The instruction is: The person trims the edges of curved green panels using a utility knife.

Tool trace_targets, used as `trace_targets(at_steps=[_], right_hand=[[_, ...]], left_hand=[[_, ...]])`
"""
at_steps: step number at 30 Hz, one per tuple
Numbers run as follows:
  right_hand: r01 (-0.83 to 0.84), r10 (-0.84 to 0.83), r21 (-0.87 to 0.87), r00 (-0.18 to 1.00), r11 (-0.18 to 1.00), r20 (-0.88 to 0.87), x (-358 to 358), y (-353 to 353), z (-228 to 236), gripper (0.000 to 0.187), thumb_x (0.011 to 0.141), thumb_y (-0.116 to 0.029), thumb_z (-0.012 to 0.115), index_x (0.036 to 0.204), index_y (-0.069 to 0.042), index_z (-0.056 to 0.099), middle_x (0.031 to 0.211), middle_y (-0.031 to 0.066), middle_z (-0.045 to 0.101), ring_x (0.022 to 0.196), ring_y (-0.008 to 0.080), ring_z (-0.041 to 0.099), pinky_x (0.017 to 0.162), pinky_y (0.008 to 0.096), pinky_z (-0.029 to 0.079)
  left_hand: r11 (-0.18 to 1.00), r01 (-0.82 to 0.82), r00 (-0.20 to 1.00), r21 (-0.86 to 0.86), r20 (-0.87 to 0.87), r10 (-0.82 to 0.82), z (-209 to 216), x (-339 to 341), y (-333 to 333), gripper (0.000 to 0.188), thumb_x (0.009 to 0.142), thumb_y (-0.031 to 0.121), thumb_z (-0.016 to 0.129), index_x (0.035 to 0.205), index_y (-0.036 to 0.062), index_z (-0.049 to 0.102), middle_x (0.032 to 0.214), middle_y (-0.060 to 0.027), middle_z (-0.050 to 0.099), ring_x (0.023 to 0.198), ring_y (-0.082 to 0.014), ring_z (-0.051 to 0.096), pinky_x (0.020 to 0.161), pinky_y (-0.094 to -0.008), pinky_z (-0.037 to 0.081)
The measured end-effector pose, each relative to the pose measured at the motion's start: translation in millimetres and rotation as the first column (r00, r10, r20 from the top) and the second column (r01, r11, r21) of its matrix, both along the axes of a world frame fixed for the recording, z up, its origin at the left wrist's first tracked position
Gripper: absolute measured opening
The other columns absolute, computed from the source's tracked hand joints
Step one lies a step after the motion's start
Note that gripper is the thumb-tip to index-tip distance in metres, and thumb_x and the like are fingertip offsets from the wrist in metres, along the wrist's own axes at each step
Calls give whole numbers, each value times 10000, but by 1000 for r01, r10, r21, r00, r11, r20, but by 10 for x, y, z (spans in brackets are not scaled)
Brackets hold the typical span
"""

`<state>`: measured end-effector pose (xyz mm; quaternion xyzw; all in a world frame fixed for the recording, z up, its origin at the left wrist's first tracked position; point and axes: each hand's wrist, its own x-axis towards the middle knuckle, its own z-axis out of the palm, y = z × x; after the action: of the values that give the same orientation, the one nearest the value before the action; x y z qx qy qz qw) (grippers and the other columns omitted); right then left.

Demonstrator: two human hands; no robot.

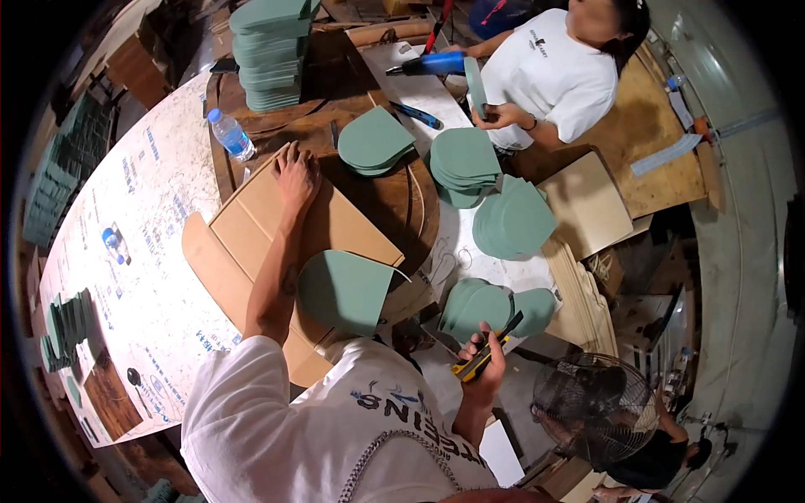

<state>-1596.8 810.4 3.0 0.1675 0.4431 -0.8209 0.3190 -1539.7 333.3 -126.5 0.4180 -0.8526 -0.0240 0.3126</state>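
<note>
My left hand (298, 178) rests on the far edge of a brown cardboard sheet (348, 222), its fingers apart. The creased sheet lies partly on a dark wooden board. A green rounded panel (342, 289) with one straight side lies on the sheet's near part, beside my left forearm. My right hand (484, 365) is closed round a yellow and black utility knife (478, 359), held in front of my body at the right. The knife's dark tip points up and to the right, close to a pile of green panels (476, 308).
Several more green panel stacks stand ahead, including a tall one (270, 59) at the far left. A water bottle (230, 134) stands near my left hand. Across the table, a person (549, 71) holds a green panel and a blue tool. A caged fan (595, 407) is at right.
</note>
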Motion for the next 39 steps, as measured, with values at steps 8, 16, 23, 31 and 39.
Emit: trace_targets(at_steps=[8, 16, 23, 31, 39], right_hand=[[21, -20, -42, 999, 999, 30, 15, 34, -60, 320, 1001, -240, 420, 1212, -10, 491, 878, 69, 527, 708, 141, 500, 609, 276, 434], [25, -25, -13, 999, 1000, 23, 30, -21, 10, 293, 995, -233, 426, 1185, -24, 503, 861, 65, 526, 691, 129, 500, 582, 264, 432], [59, -57, -30, 997, 998, 43, 50, 8, -40, 294, 991, -228, 431, 1191, -23, 499, 856, 67, 529, 688, 131, 504, 583, 268, 430], [58, -56, -44, 997, 997, 60, 42, 0, 0, 300, 981, -224, 456, 1198, -20, 498, 851, 61, 542, 688, 132, 505, 592, 264, 429], [59, -56, -56, 997, 997, 49, 45, 16, -51, 305, 983, -222, 455, 1199, -10, 497, 851, 75, 545, 692, 146, 513, 596, 273, 440]], left_hand=[[999, -40, 999, 20, 6, 40, -23, -31, -30, 275, 869, 275, 565, 1061, 93, 639, 1337, -109, 508, 1294, -294, 382, 1032, -522, 235], [999, -41, 999, 30, 0, 41, -45, -49, -40, 293, 884, 293, 555, 1065, 80, 640, 1334, -104, 512, 1293, -300, 380, 1041, -507, 226], [999, -30, 1000, 17, 6, 30, -58, -41, -60, 306, 888, 294, 548, 1078, 71, 636, 1345, -111, 499, 1294, -307, 377, 1040, -511, 231], [999, -28, 1000, 19, 1, 28, -37, -37, -39, 305, 888, 290, 544, 1080, 70, 631, 1340, -115, 501, 1293, -307, 375, 1041, -500, 230], [999, -24, 1000, 38, 0, 24, -24, -29, -44, 315, 885, 290, 543, 1081, 56, 622, 1350, -114, 492, 1304, -303, 359, 1042, -491, 219]])
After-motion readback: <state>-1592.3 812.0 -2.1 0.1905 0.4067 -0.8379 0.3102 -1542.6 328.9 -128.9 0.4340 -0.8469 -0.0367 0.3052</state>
